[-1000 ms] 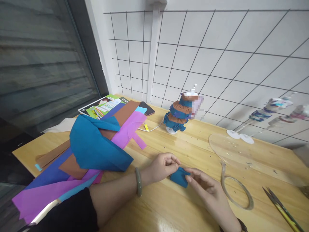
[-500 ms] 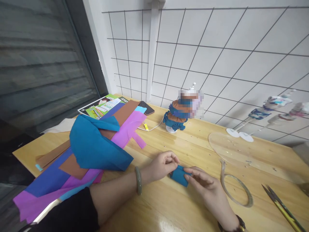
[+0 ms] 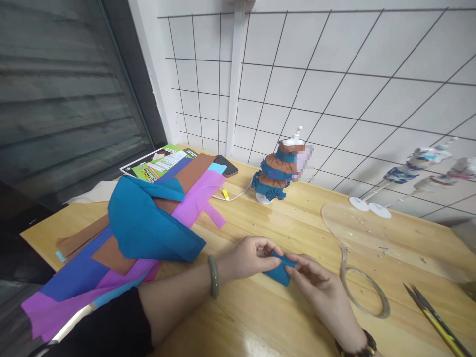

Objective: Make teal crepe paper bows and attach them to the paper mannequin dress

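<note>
A small folded piece of teal paper [image 3: 278,271] rests on the wooden table [image 3: 260,317] between my hands. My left hand [image 3: 247,258], with a green bangle on its wrist, pinches the piece's left edge with closed fingers. My right hand [image 3: 316,285] pinches its right edge with thumb and fingertips. Both hands lie low on the tabletop, close together.
A pile of teal, purple, brown and blue paper sheets [image 3: 148,223] lies at the left, over a green booklet [image 3: 156,163] and beside a phone [image 3: 227,166]. A paper-dressed figure on a stand [image 3: 277,173] is behind. A clear plastic sheet [image 3: 368,233], a strip loop [image 3: 362,292] and scissors [image 3: 435,317] lie right.
My two hands have drawn closer together on the teal piece, and it now looks narrower and more folded. The view has shifted only slightly.
</note>
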The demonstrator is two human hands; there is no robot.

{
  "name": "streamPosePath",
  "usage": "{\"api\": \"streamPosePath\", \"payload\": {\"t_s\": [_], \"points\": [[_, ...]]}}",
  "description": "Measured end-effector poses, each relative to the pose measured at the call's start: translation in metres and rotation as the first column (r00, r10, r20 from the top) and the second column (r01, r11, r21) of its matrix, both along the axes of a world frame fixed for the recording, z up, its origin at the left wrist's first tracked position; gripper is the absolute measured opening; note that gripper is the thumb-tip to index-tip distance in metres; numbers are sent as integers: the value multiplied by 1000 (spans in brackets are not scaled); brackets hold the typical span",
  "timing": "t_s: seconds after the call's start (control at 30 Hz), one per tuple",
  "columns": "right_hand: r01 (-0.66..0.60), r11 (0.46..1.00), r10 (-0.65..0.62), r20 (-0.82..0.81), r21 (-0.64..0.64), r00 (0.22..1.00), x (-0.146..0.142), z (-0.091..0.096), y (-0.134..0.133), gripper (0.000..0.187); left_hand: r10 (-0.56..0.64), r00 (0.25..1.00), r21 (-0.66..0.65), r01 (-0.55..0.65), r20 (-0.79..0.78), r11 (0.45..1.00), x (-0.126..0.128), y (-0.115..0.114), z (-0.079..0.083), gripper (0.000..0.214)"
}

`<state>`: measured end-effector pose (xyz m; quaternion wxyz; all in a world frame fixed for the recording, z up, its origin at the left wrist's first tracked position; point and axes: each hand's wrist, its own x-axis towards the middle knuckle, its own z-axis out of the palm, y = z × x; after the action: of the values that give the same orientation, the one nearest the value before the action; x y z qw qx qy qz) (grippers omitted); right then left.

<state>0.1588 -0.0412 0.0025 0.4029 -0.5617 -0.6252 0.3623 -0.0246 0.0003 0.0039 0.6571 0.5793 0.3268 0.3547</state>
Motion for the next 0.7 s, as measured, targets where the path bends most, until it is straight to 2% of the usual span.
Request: {"api": "streamPosePath", "payload": {"t_s": [0.3, 0.7], "points": [[-15, 999, 15, 0, 33, 1000, -3, 4, 0, 27, 40, 999, -6, -40, -16, 999, 2, 1, -9, 28], [-32, 999, 32, -3, 16, 999, -4, 3, 2, 27, 94, 988, 121, -79, -123, 990, 1, 2, -7, 24]]}}
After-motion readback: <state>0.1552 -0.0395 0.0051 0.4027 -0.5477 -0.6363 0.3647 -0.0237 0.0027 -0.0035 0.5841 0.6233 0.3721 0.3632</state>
